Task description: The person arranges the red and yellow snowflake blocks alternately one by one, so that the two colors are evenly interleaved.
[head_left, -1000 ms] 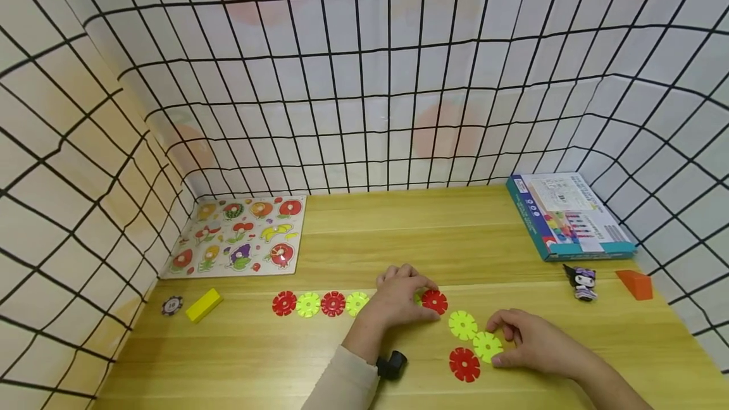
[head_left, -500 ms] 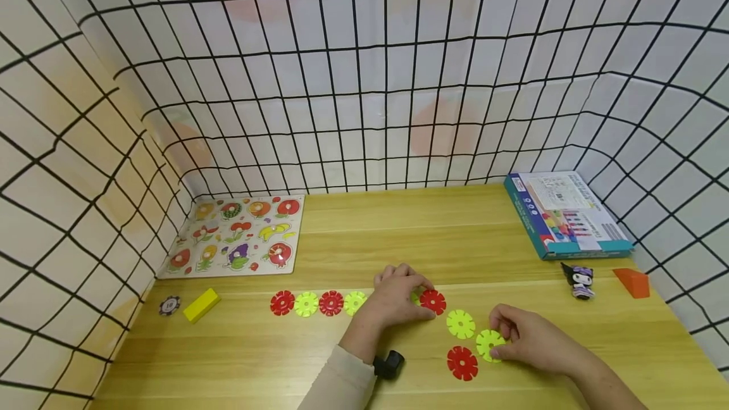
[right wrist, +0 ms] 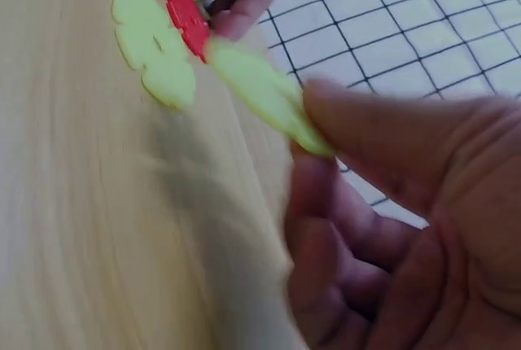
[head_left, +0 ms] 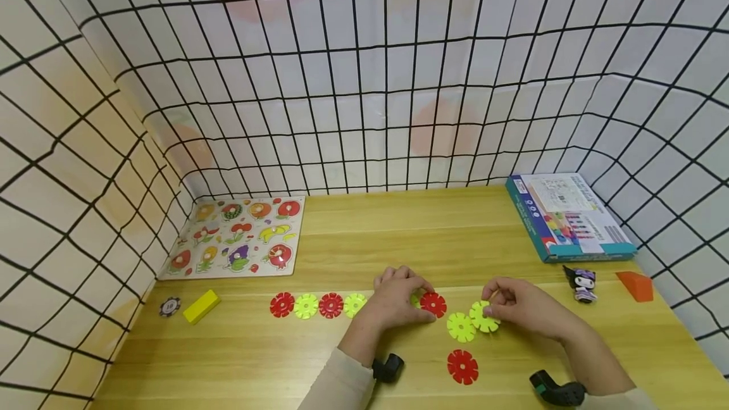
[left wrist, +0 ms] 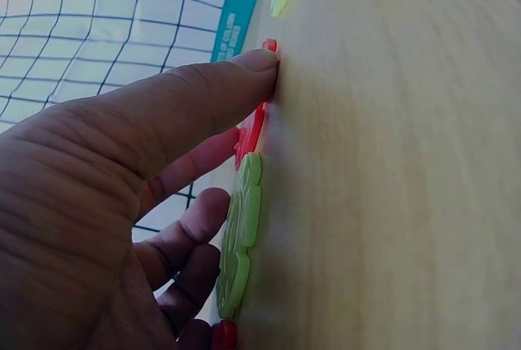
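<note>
A row of flat notched plastic discs, red and yellow-green by turns, runs across the table, starting with a red disc (head_left: 281, 304). At its right end, my left hand (head_left: 395, 302) holds a red disc (head_left: 433, 304) between thumb and index finger, on opposite edges. That hand covers the row's middle; a yellow-green disc (left wrist: 240, 244) shows beside its curled fingers. My right hand (head_left: 526, 309) pinches another yellow-green disc (right wrist: 260, 94), raised and tilted over the table. Just left of it lies a loose yellow-green disc (head_left: 460, 328). A loose red disc (head_left: 462, 367) is nearer me.
At the back left lies a fruit puzzle board (head_left: 245, 236), with a yellow block (head_left: 202, 306) and a round chip (head_left: 169, 307) before it. A box (head_left: 569, 217), a small figurine (head_left: 582, 285) and an orange wedge (head_left: 635, 286) are at right. Black wire mesh (head_left: 387, 81) surrounds the table.
My right hand has lifted the outer yellow-green disc and brought it away from me, up beside the loose yellow-green one. The left hand stays at the row's red end disc.
</note>
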### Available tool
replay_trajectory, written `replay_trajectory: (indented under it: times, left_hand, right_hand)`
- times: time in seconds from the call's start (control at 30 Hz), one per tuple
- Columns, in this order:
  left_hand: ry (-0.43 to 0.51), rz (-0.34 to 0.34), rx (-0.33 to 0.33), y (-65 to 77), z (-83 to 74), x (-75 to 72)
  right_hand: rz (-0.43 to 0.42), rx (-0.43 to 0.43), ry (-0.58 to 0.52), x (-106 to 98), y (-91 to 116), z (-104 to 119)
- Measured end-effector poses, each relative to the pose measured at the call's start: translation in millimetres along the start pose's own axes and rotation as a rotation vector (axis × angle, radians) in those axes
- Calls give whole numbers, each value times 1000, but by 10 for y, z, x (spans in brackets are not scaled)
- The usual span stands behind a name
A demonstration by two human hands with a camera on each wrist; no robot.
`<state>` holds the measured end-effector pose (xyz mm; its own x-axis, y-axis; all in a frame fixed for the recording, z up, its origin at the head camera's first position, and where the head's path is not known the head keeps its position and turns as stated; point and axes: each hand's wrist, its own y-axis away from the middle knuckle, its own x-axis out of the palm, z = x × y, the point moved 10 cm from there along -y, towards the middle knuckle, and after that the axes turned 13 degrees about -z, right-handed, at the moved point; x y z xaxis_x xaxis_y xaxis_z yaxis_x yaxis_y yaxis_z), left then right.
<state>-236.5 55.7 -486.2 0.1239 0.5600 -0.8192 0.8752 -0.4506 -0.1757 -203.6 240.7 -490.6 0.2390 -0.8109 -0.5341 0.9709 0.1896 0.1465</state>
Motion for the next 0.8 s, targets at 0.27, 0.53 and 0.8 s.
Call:
replay_trajectory:
  times: [0.27, 0.53, 0.8]
  left_hand:
    - [-8, -4, -3, -4, 24, 22]
    - [-4, -3, -4, -12, -2, 16]
    - [-13, -6, -2, -9, 9, 7]
  right_hand:
    - [-217, 105, 81, 37, -366, -55]
    - [-219, 68, 194, 77, -428, 32]
    - [-199, 32, 301, 142, -425, 76]
